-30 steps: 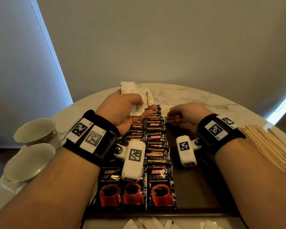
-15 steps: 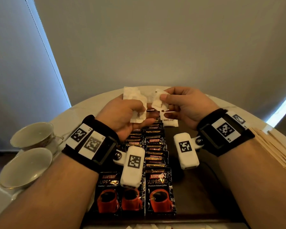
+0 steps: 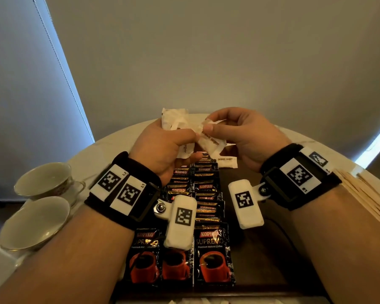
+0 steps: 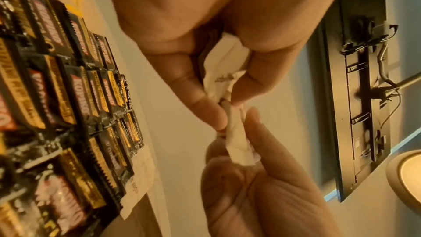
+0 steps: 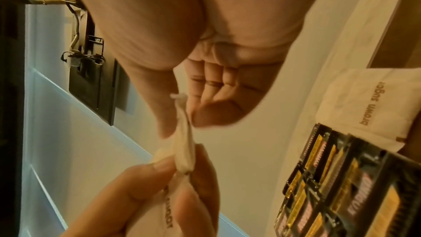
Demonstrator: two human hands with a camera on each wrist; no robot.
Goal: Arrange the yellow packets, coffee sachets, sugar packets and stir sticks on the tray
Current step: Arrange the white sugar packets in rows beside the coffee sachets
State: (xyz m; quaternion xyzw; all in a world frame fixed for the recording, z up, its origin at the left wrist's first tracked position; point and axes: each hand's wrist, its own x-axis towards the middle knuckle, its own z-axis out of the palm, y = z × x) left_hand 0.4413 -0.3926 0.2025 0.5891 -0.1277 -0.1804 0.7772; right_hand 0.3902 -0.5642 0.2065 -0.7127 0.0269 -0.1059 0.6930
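Our left hand holds a small stack of white sugar packets, thumb pressing them against the curled fingers, so the supply stays gathered in one place. Our right hand pinches one sugar packet between thumb and forefinger at its top edge; our left fingertips touch the same packet. We judge we are peeling a single packet off the stack so that it can be laid down alone.

Both hands hang above the far end of the dark wooden tray, raised clear of it. Just below them one brown sugar packet already lies flat on the tray, at the head of the bare right-hand strip. Beside it the black coffee sachets run in overlapping rows down the tray's left part, which leaves the right strip free, probably for the sugar.

The stir sticks lie in a heap on the table at far right, off the tray. Two cups stand at far left.
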